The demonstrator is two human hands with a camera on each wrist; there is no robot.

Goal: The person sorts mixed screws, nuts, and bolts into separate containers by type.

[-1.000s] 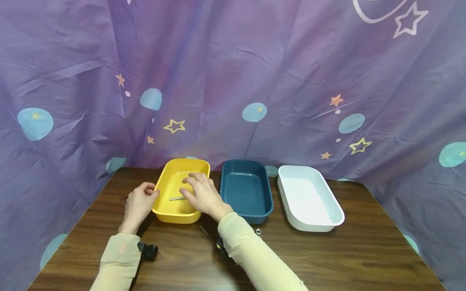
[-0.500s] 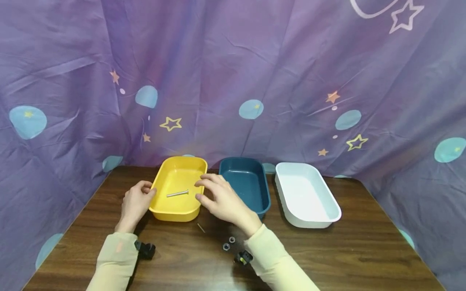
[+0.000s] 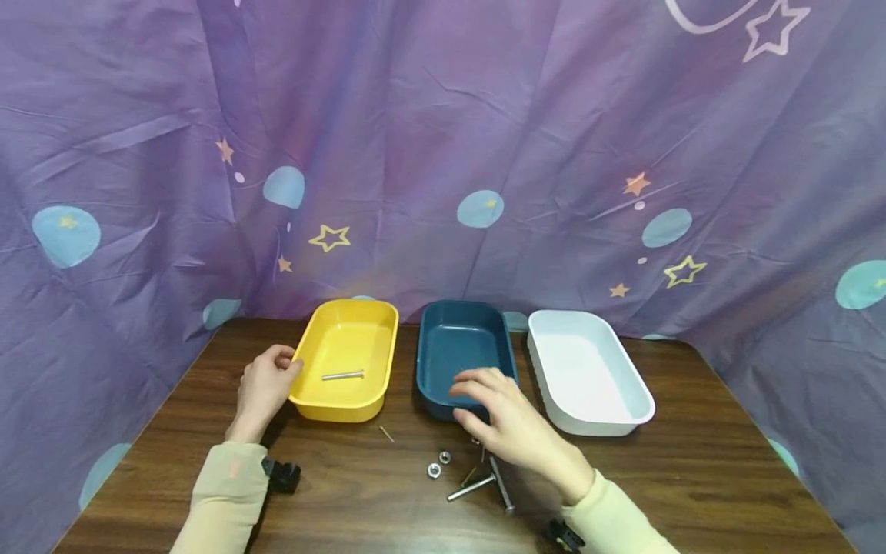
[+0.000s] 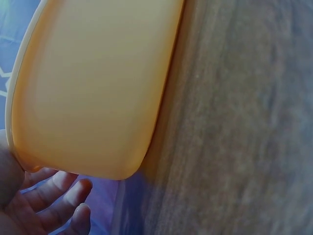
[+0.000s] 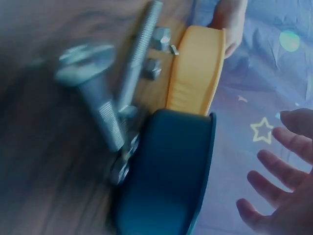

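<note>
My left hand (image 3: 264, 387) is at the left rim of the yellow tray (image 3: 299, 402), thumb and forefinger pinching it; the left wrist view shows the thumb at the rim and the other fingers loosely bent. Inside that tray lies one silver bolt (image 3: 342, 375). My right hand (image 3: 515, 419) hovers over the front right corner of the dark blue tray (image 3: 432, 404), fingers apart and loosely bent, holding nothing. Below it on the table are two large bolts (image 3: 472, 488), partly crossing, and two hex nuts (image 3: 434, 470). Small thin pieces beside them are partly hidden by the hand.
A white tray (image 3: 584, 422) stands right of the blue one. One thin brass-coloured screw or nail (image 3: 386, 434) lies before the yellow tray on the wooden table (image 3: 346, 500). A purple patterned cloth (image 3: 429, 138) hangs behind the trays.
My right hand has moved right from over the yellow tray to the blue tray, uncovering the bolt in the yellow tray and the hardware on the table. My left hand has stayed at the rim.
</note>
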